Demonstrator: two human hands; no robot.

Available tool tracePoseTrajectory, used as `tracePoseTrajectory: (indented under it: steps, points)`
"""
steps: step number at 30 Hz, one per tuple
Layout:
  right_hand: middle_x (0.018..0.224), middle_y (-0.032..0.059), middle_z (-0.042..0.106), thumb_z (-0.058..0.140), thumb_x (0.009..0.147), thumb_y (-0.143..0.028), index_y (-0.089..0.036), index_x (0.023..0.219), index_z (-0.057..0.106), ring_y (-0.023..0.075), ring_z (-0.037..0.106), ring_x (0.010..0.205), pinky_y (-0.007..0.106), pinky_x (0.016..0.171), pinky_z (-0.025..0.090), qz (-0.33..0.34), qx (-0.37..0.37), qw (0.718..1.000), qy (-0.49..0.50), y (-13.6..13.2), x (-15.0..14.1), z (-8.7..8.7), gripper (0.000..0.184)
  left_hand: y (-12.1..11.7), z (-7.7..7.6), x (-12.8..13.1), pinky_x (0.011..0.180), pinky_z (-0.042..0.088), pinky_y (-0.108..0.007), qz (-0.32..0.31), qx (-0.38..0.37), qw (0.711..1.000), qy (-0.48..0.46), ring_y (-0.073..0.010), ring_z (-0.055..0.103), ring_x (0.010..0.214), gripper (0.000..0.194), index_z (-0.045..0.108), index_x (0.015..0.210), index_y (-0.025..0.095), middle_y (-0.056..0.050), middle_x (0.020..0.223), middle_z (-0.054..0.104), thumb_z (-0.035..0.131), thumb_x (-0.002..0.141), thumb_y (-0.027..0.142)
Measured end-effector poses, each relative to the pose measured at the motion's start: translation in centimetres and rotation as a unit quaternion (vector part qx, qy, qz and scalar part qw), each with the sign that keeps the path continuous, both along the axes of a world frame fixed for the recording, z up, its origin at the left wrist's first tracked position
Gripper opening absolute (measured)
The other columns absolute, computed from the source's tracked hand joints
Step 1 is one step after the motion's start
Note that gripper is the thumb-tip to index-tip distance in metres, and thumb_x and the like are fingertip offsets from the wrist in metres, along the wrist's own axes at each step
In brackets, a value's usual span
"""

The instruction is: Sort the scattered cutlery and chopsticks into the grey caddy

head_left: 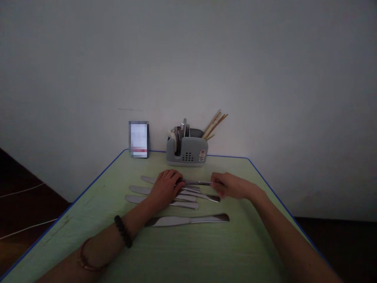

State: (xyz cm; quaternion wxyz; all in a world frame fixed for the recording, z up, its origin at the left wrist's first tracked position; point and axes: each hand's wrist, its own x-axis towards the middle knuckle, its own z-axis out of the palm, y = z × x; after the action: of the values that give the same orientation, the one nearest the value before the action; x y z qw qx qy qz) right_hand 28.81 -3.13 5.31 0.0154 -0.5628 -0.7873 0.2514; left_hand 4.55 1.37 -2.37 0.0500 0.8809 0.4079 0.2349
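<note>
Several silver table knives lie side by side on a pale green table, mostly pointing left and right. My right hand is closed round the end of the farthest knife's handle. That knife runs left to my left hand, whose curled fingers and thumb close about its other part. The left hand also covers the middle of the knives beneath it, so I cannot tell which ones it touches. Blades such as the lower-left blade stick out left of it. Closer to me, a separate knife lies partly behind my left forearm.
A grey cutlery holder with utensils and chopsticks stands at the table's back edge. Left of it a phone with a lit screen leans against the white wall. The table has a blue rim.
</note>
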Motion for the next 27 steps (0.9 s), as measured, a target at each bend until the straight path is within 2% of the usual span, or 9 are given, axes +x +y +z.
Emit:
tracePoseTrajectory:
  steps: [3,7,10,13,16,19,21,23,27]
  points:
    - [0.066,0.0010,0.064,0.047,0.087,-0.031,-0.016,0.089,0.051,0.0107,0.056,0.050,0.022,0.047,0.041,-0.023,-0.013,0.989,0.146,0.0,0.9,1.4,0.016,0.1,0.2,-0.1,0.086,0.040,-0.036,-0.012,0.014,0.998,-0.063,-0.0190,0.057,0.085,0.012,0.061,0.087,0.020,-0.002,0.087,0.065,0.052,0.089,0.026]
    - [0.090,0.0073,0.068,0.058,0.080,-0.041,-0.016,0.099,0.054,0.0120,0.062,0.059,0.021,0.041,0.043,-0.051,-0.081,0.945,0.314,-0.6,1.8,3.3,0.031,0.2,0.3,-0.2,0.083,0.041,-0.034,0.006,0.038,0.984,-0.172,-0.0180,0.057,0.082,0.012,0.062,0.084,0.019,-0.001,0.083,0.066,0.053,0.089,0.025]
    - [0.081,0.0049,0.066,0.062,0.077,-0.045,-0.015,0.099,0.059,0.0124,0.062,0.063,0.023,0.047,0.049,-0.076,-0.050,0.901,0.424,-0.8,1.0,3.4,0.037,0.2,0.2,-0.3,0.078,0.043,-0.032,0.022,0.044,0.975,-0.218,-0.0177,0.057,0.079,0.013,0.062,0.084,0.020,-0.001,0.081,0.065,0.051,0.089,0.025]
    - [0.069,-0.0001,0.061,0.063,0.077,-0.048,-0.016,0.099,0.062,0.0125,0.062,0.063,0.026,0.054,0.053,-0.091,0.003,0.859,0.503,-0.6,-0.8,2.7,0.039,0.3,0.2,-0.4,0.075,0.044,-0.031,0.033,0.051,0.968,-0.243,-0.0177,0.057,0.078,0.013,0.061,0.082,0.020,-0.002,0.080,0.065,0.051,0.088,0.025]
    - [0.065,-0.0002,0.061,0.062,0.078,-0.049,-0.015,0.096,0.063,0.0132,0.063,0.060,0.029,0.058,0.053,-0.101,0.053,0.847,0.520,-0.4,-2.2,2.3,0.039,0.4,0.3,-0.4,0.074,0.044,-0.031,0.039,0.054,0.962,-0.264,-0.0175,0.057,0.078,0.013,0.061,0.080,0.020,-0.002,0.079,0.064,0.052,0.087,0.025]
    - [0.063,0.0002,0.063,0.059,0.081,-0.048,-0.015,0.090,0.063,0.0122,0.062,0.055,0.028,0.057,0.052,-0.111,0.138,0.844,0.507,-0.5,-3.1,3.1,0.035,0.6,0.2,-0.2,0.074,0.045,-0.031,0.024,0.046,0.959,-0.278,-0.0167,0.056,0.077,0.012,0.061,0.084,0.020,-0.002,0.081,0.063,0.051,0.087,0.026]
    - [0.061,-0.0008,0.063,0.057,0.082,-0.048,-0.016,0.088,0.063,0.0113,0.061,0.053,0.026,0.056,0.051,-0.112,0.204,0.835,0.499,-0.5,-3.6,4.3,0.033,0.8,0.0,0.0,0.079,0.046,-0.033,0.014,0.049,0.958,-0.283,-0.0177,0.056,0.085,0.013,0.060,0.094,0.020,-0.004,0.090,0.062,0.050,0.088,0.024]
    - [0.059,-0.0020,0.061,0.055,0.084,-0.048,-0.017,0.087,0.062,0.0106,0.060,0.053,0.025,0.055,0.050,-0.108,0.270,0.820,0.492,-0.2,-4.1,5.9,0.032,0.9,-0.3,0.0,0.087,0.045,-0.036,0.020,0.062,0.956,-0.286,-0.0199,0.053,0.098,0.022,0.057,0.106,0.019,-0.007,0.102,0.058,0.049,0.086,0.020]
    - [0.058,-0.0039,0.056,0.053,0.086,-0.048,-0.019,0.086,0.062,0.0096,0.060,0.054,0.024,0.055,0.050,-0.083,0.393,0.775,0.488,1.0,-4.9,9.6,0.030,1.1,-0.7,0.0,0.099,0.040,-0.041,0.036,0.060,0.957,-0.280,-0.0220,0.047,0.111,0.043,0.048,0.122,0.018,-0.010,0.115,0.049,0.050,0.079,0.013]
